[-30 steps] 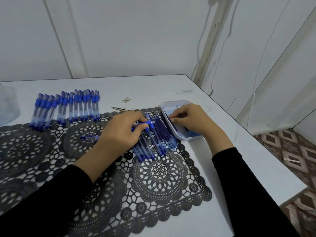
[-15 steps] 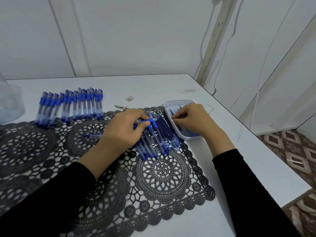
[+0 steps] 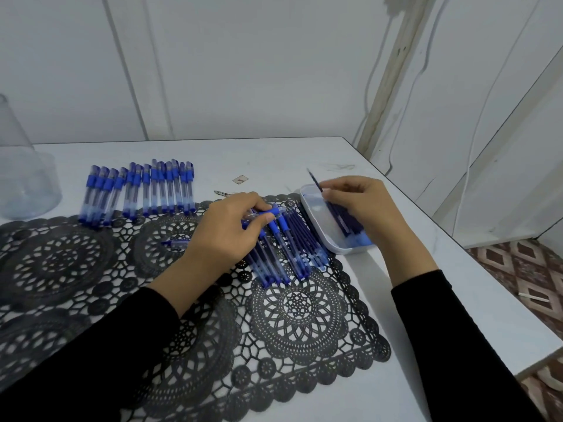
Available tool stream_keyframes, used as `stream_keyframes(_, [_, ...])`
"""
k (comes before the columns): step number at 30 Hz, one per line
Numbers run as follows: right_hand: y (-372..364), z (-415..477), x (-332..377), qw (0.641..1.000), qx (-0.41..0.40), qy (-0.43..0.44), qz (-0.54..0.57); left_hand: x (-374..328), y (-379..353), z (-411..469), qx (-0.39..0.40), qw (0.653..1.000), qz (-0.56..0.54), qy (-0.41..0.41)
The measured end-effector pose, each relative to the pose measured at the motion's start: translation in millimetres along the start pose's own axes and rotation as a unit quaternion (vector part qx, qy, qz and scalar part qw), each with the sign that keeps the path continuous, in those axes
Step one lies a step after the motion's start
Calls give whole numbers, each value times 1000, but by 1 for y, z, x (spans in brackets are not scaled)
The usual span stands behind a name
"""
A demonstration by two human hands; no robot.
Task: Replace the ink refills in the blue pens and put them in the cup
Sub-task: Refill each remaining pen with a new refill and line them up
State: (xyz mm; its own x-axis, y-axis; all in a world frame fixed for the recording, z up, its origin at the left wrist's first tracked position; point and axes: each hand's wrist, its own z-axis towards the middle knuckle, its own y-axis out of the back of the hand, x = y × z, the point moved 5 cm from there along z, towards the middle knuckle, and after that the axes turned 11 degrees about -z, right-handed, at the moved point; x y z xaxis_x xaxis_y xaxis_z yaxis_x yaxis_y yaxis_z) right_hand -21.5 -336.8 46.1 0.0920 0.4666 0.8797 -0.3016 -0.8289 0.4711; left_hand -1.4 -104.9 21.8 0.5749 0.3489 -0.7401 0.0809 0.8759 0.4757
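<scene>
Right hand (image 3: 362, 205) pinched one thin dark-blue ink refill (image 3: 314, 180) between thumb and fingertips, over the shallow white plastic tray (image 3: 338, 249). The refill's free tip stuck up and away to the far left; its lower end ran down into the tray under the hand.

Left hand (image 3: 225, 236) was curled on a blue-and-clear plastic pen (image 3: 271, 213), thumb and forefinger gripping near its blue end, over the loose heap of blue pens and refills (image 3: 283, 254) on the black lace placemat (image 3: 298, 312).

Key relation: the refill was just right of the held pen, near but apart. The pen's long axis ran roughly left-right with the blue end toward the tray, and the refill's axis was diagonal, so it likely needs turning to line up.

The clear plastic cup (image 3: 27, 184) sat at the far left of the white worktop (image 3: 457, 300), well apart, nearer the left hand. A row of capped blue pens (image 3: 143, 190) lay between cup and hands.
</scene>
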Motion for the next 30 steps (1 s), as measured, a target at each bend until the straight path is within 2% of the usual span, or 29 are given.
stream_keyframes(3, [-15,-4,10,982,32,-19,184,2,9,-3,-40,997,-67,28])
stream_keyframes(5, [-31,-10,18,962,56,-31,267,1,16,-6,-60,990,-125,39])
stream_keyframes(8, [-55,-23,29,934,88,-38,345,-5,28,-11,-66,979,-192,26])
stream_keyframes(12, [-71,-33,37,893,88,-35,439,-8,43,-21,-68,982,-177,-13])
stream_keyframes(18, [-72,-36,37,883,55,-43,464,1,55,-26,-83,983,-165,-10])
stream_keyframes(30, [-72,-38,38,889,56,-43,452,0,52,-26,-71,984,-161,-22])
